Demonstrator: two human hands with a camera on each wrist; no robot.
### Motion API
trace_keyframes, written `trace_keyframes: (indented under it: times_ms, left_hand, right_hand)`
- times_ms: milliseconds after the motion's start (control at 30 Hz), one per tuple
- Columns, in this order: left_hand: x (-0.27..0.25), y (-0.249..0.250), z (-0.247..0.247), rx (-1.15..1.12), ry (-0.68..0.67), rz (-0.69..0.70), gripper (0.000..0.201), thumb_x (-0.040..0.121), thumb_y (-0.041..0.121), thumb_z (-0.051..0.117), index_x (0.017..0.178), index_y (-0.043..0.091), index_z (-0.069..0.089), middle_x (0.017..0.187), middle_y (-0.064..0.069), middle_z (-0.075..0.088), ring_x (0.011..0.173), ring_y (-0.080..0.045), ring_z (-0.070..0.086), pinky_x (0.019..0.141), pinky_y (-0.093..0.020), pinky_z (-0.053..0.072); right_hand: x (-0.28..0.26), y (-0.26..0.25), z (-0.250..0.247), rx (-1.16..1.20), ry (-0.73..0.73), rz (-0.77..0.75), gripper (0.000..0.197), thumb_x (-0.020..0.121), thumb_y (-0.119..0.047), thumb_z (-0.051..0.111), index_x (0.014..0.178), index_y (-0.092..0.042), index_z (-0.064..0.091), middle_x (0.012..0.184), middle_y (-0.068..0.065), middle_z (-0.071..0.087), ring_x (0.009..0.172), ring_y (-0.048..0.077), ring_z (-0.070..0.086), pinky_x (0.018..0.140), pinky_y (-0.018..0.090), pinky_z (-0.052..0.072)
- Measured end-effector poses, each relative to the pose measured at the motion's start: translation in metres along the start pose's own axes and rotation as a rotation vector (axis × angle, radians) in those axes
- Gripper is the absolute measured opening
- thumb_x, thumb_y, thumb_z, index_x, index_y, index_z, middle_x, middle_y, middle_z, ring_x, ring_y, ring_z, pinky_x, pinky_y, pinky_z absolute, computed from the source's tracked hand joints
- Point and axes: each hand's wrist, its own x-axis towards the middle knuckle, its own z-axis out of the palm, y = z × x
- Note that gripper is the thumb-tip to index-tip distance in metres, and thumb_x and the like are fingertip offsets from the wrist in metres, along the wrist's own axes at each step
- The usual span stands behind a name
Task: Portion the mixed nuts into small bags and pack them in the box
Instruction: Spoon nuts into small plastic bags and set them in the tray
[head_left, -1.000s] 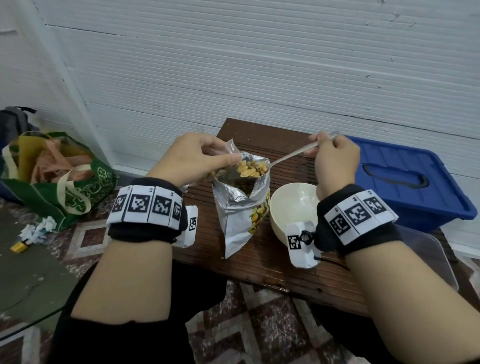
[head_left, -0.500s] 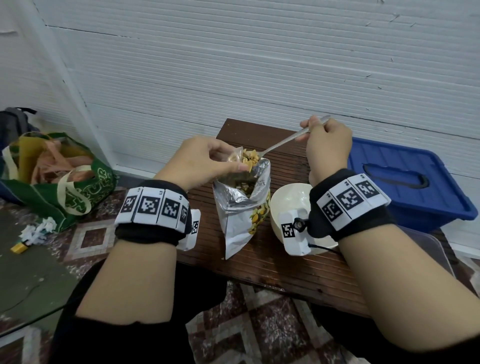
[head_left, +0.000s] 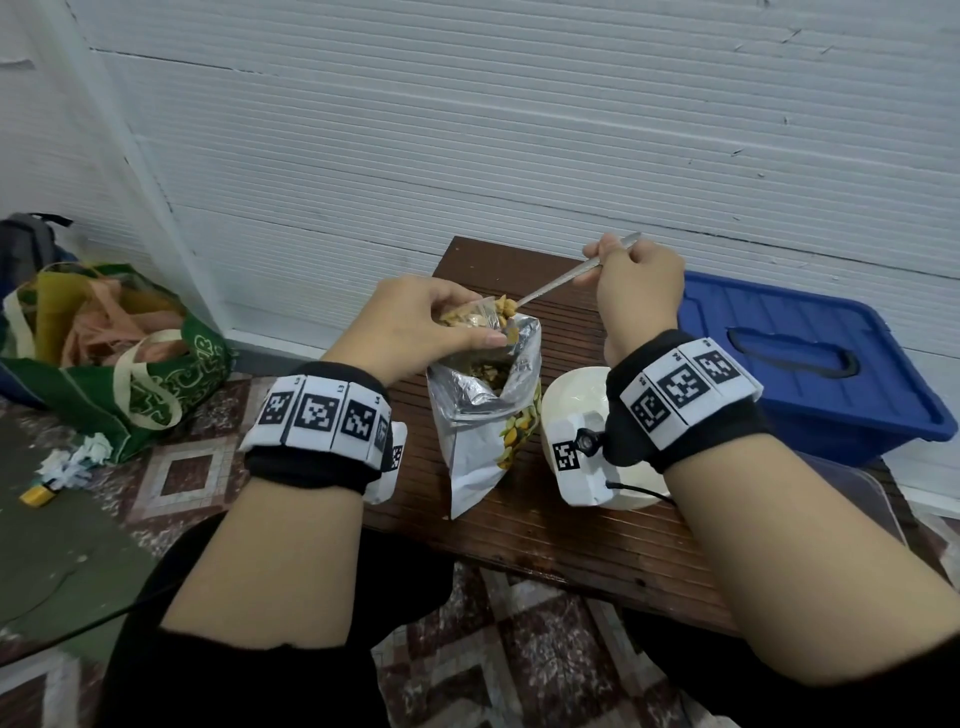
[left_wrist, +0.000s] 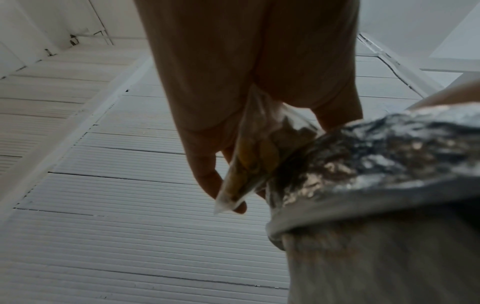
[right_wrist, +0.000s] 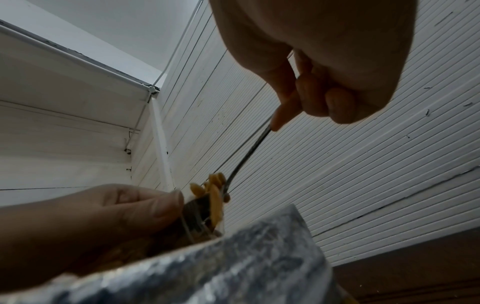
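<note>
Filling | our left hand (head_left: 415, 327) pinches a small bag (head_left: 475, 319) above the foil pouch (head_left: 483, 410) | right hand (head_left: 636, 291) grips the spoon (head_left: 561, 283), tipping nuts (head_left: 505, 306) in | bag part full; sealing, boxing still ahead, we reckon

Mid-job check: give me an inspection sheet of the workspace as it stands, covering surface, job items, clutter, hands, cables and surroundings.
Surface: dark slatted wooden table.
Job's things: open foil nut bag standing; small clear bag held above it, part-filled; spoon loaded with nuts at its mouth; white bowl; clear plastic container at the right edge.
Clutter: crumpled paper on the floor.
Grippers: left hand pinches the small bag; right hand grips the spoon.
Cables: thin black lead at the right wrist.
Surroundings: blue lidded bin, green tote bag, white panelled wall.
</note>
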Motion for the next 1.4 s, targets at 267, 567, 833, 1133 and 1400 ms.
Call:
trace_keyframes:
  times_ms: [267, 567, 833, 1133, 1400]
  left_hand:
    - [0.000, -0.001, -0.002, 0.014, -0.017, 0.003, 0.049, 0.066, 0.033, 0.085, 0.112, 0.026, 0.067, 0.094, 0.016, 0.066, 0.086, 0.005, 0.059, 0.069, -0.008, 0.046]
    - [0.001, 0.004, 0.008, -0.059, 0.056, 0.021, 0.045, 0.067, 0.039, 0.083, 0.108, 0.028, 0.067, 0.095, 0.017, 0.064, 0.091, 0.004, 0.058, 0.083, -0.018, 0.049]
    - [0.002, 0.004, 0.004, -0.105, 0.133, 0.013, 0.042, 0.071, 0.043, 0.078, 0.104, 0.027, 0.059, 0.099, 0.013, 0.059, 0.095, -0.003, 0.056, 0.078, -0.012, 0.044]
    - [0.001, 0.001, -0.010, -0.220, 0.181, -0.023, 0.048, 0.065, 0.046, 0.080, 0.103, 0.018, 0.068, 0.096, 0.006, 0.071, 0.088, -0.011, 0.068, 0.078, -0.028, 0.057]
    - [-0.005, 0.010, -0.016, -0.344, 0.181, 0.039, 0.041, 0.058, 0.045, 0.076, 0.091, 0.022, 0.069, 0.096, 0.016, 0.072, 0.089, 0.005, 0.065, 0.077, -0.016, 0.052]
  right_hand:
    - [-0.001, -0.004, -0.002, -0.014, -0.023, -0.019, 0.031, 0.099, -0.020, 0.047, 0.072, -0.015, 0.064, 0.066, -0.012, 0.063, 0.066, -0.007, 0.055, 0.057, 0.006, 0.030]
    - [-0.007, -0.014, 0.004, -0.002, -0.074, -0.102, 0.028, 0.099, -0.022, 0.048, 0.081, -0.014, 0.068, 0.064, -0.010, 0.063, 0.070, -0.006, 0.057, 0.067, 0.011, 0.037]
    - [-0.017, -0.028, -0.003, 0.165, -0.157, -0.497, 0.021, 0.099, -0.017, 0.048, 0.084, -0.019, 0.064, 0.085, -0.003, 0.066, 0.068, 0.011, 0.059, 0.072, 0.025, 0.049]
    - [-0.012, -0.031, -0.019, 0.301, 0.140, -0.503, 0.024, 0.100, -0.017, 0.046, 0.083, -0.022, 0.062, 0.073, -0.014, 0.061, 0.063, 0.003, 0.057, 0.070, 0.023, 0.052]
    - [-0.021, 0.009, -0.016, -0.077, 0.013, -0.304, 0.021, 0.096, -0.026, 0.053, 0.084, -0.020, 0.069, 0.062, -0.011, 0.060, 0.054, -0.007, 0.051, 0.056, 0.010, 0.038]
